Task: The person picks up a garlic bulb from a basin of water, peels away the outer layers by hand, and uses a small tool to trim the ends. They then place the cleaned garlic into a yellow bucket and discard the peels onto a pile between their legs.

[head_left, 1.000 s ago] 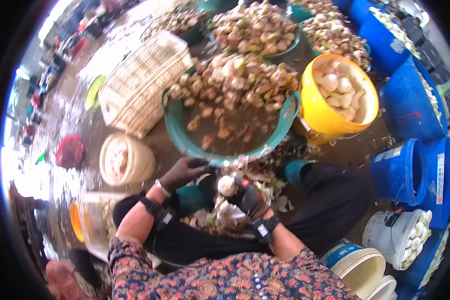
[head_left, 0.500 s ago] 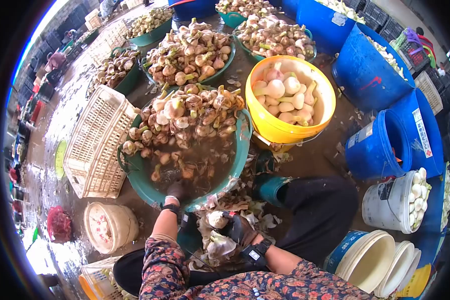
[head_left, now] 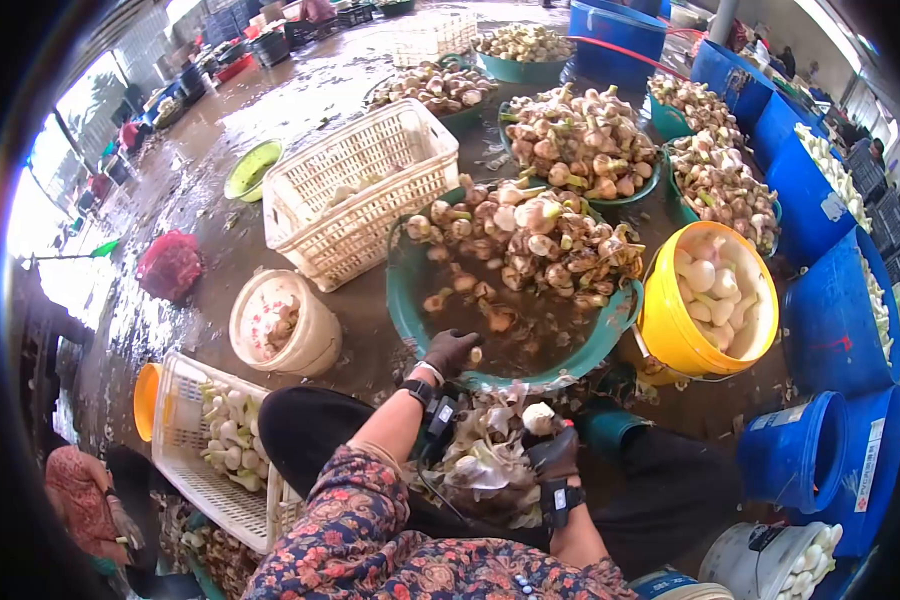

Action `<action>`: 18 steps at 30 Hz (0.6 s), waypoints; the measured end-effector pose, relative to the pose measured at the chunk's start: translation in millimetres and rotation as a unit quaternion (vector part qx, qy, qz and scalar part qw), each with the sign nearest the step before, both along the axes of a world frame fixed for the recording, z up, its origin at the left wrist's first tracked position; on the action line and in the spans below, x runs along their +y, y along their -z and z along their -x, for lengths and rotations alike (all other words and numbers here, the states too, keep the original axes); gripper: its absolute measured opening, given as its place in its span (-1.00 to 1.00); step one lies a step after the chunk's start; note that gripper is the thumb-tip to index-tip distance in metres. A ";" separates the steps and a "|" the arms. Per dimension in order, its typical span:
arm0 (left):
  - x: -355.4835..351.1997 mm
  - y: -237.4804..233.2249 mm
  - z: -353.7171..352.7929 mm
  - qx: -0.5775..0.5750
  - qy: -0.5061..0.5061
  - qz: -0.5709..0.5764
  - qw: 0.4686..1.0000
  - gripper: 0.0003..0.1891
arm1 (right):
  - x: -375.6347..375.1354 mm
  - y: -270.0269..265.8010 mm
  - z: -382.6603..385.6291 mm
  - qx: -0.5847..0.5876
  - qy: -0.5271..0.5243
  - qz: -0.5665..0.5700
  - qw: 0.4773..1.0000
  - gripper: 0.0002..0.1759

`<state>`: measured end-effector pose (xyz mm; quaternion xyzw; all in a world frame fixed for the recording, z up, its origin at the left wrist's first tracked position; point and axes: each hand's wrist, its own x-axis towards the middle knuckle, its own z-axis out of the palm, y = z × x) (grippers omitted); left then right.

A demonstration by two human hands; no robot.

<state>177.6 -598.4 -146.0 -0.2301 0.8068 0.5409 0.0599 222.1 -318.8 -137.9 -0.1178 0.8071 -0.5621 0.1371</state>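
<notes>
My left hand (head_left: 451,353), in a dark glove, is closed at the near rim of a green tub (head_left: 403,300). A small pale end, seemingly of a garlic bulb (head_left: 476,354), shows at its fingers; the rest is hidden. The tub holds muddy water and a heap of brownish garlic (head_left: 540,235). Above my lap, my right hand (head_left: 554,455), also gloved, is closed with a whitish garlic bulb (head_left: 538,418) at its fingertips. A small red-ended thing beside the thumb is too small to name. Under the hands lie loose peeled skins (head_left: 480,455).
At right stand a yellow bucket (head_left: 668,320) of cleaned garlic and blue barrels (head_left: 840,320). To the left are a white crate (head_left: 370,190), a whitish bucket (head_left: 310,340) and a crate of pale garlic (head_left: 185,455). A co-worker's arm (head_left: 100,490) shows at lower left.
The view has swung left, so things sit further right. My left hand has come back from the tub's water to its near rim. My right hand still holds its garlic bulb.
</notes>
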 end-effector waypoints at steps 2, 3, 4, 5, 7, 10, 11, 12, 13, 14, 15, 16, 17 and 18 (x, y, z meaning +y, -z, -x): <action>3.1 6.6 -12.5 0.102 0.005 -0.019 0.995 -0.59 | -27.5 20.8 31.6 -0.467 0.261 0.513 0.671 -0.57; 12.9 -20.7 -19.8 0.017 -0.106 -0.244 0.964 -0.69 | -44.4 13.5 47.8 -0.421 0.197 0.508 0.726 -0.54; 18.3 -38.0 -23.2 -0.069 -0.207 -0.452 0.865 -0.77 | -64.4 -0.4 68.8 -0.369 0.132 0.498 0.774 -0.51; 6.9 18.8 -26.8 0.070 -0.047 -0.329 0.941 -0.82 | -85.1 -56.7 78.4 -0.341 0.065 0.540 0.767 -0.50; 12.0 13.2 -26.3 0.079 -0.082 -0.442 0.890 -0.80 | -109.2 -180.8 80.3 -0.271 -0.013 0.550 0.790 -0.46; 43.2 -47.6 -39.7 0.131 -0.144 -0.583 0.789 -0.72 | -101.5 -204.1 89.6 -0.187 -0.021 0.429 0.884 -0.49; 39.7 -38.3 -39.6 0.212 -0.021 -0.635 0.743 -0.74 | -89.5 -191.3 84.0 -0.131 -0.020 0.363 0.922 -0.59; 50.1 -60.1 -42.8 0.168 -0.052 -0.561 0.809 -0.68 | -81.0 -181.8 69.3 -0.038 0.022 0.217 0.975 -0.65; 60.9 -81.7 -50.3 0.159 -0.034 -0.507 0.846 -0.63 | -69.3 -170.4 54.5 -0.070 0.015 0.187 0.980 -0.65; 69.7 -103.7 -56.3 0.155 -0.007 -0.449 0.880 -0.58 | -60.1 -157.8 42.2 -0.098 0.007 0.163 0.982 -0.66; 80.3 -127.0 -64.7 0.120 0.004 -0.391 0.913 -0.52 | -63.1 -103.2 36.3 -0.088 0.032 0.279 0.956 -0.68; 90.1 -139.7 -71.1 0.090 0.016 -0.329 0.940 -0.47 | -49.3 -108.2 27.1 -0.054 0.051 0.152 0.986 -0.68; 98.8 -138.6 -75.0 0.119 0.026 -0.316 0.941 -0.43 | -41.0 -112.3 22.8 -0.051 0.060 0.156 0.985 -0.67; 105.5 -139.5 -77.5 0.109 0.034 -0.320 0.941 -0.43 | -36.5 -113.2 18.9 -0.050 0.067 0.161 0.983 -0.66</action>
